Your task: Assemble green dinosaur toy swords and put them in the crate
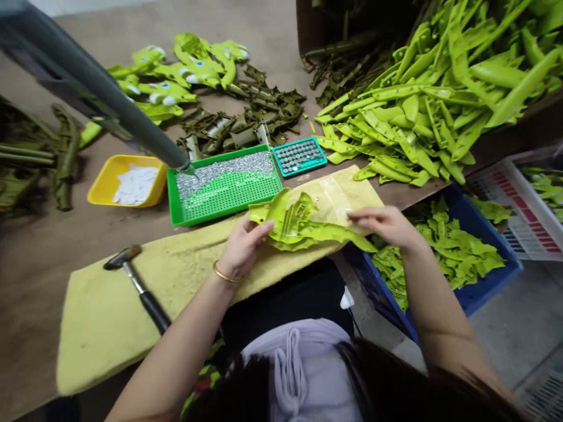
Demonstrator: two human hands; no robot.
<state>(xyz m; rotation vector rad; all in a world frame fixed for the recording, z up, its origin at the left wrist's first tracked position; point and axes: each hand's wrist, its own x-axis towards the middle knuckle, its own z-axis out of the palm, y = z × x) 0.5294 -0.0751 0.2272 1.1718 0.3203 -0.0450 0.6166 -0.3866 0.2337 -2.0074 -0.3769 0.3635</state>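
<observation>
A bright green moulded piece (pixel 299 223), crumpled and glossy, lies across a yellow felt pad (pixel 132 328) on the workbench. My left hand (pixel 244 246) grips its left edge between fingers and thumb. My right hand (pixel 380 225) sits at the piece's right end, fingers reaching over the long green strip; whether they grip it, I cannot tell. Beside the pad's upper edge stands a green perforated tray (pixel 224 184) holding small silver studs. A small hammer (pixel 136 287) with a black handle lies on the pad to the left of my left forearm.
A teal tray of round metal discs (pixel 299 155) and a yellow tray of white pieces (pixel 125 181) stand nearby. Green and olive pieces (pixel 422 99) (pixel 246 111) are heaped beyond. A grey tube (pixel 88 88) crosses the upper left. A blue crate (pixel 440 252) stands at lower right.
</observation>
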